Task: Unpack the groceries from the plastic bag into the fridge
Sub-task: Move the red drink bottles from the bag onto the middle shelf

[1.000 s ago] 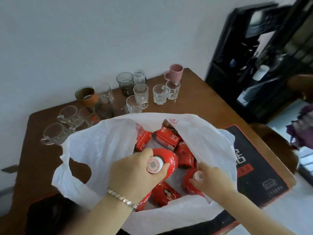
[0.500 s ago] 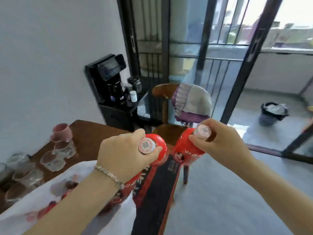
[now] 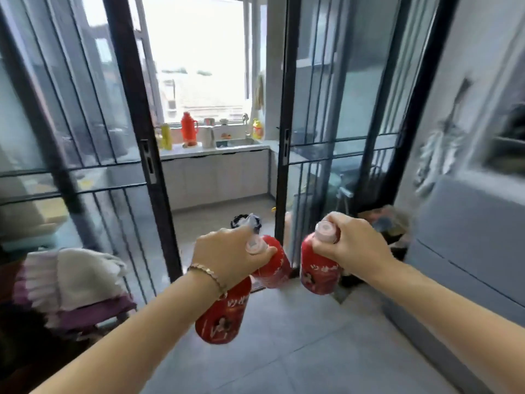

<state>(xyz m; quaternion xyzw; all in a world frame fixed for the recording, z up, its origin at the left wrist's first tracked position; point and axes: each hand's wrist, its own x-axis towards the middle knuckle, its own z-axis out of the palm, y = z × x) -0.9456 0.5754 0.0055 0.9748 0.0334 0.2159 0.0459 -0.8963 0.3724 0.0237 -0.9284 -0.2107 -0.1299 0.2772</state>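
My left hand grips two red bottles by their necks: one shows its pale pink cap beside my fingers, the other hangs below my wrist. My right hand holds a third red bottle by its pale pink cap, its body hanging down. Both hands are held out in front of me over the grey tiled floor. The grey fridge stands at the right edge, its door closed. The plastic bag is out of view.
Black-framed glass sliding doors stand ahead, open onto a kitchen with a counter, a red thermos and a kettle. A chair draped with cloth is at the lower left. A dark bin sits beyond the doorway.
I have turned right, away from the table and bag. Both hands carry the red bottles along; the sliding doors and the fridge have come into view.
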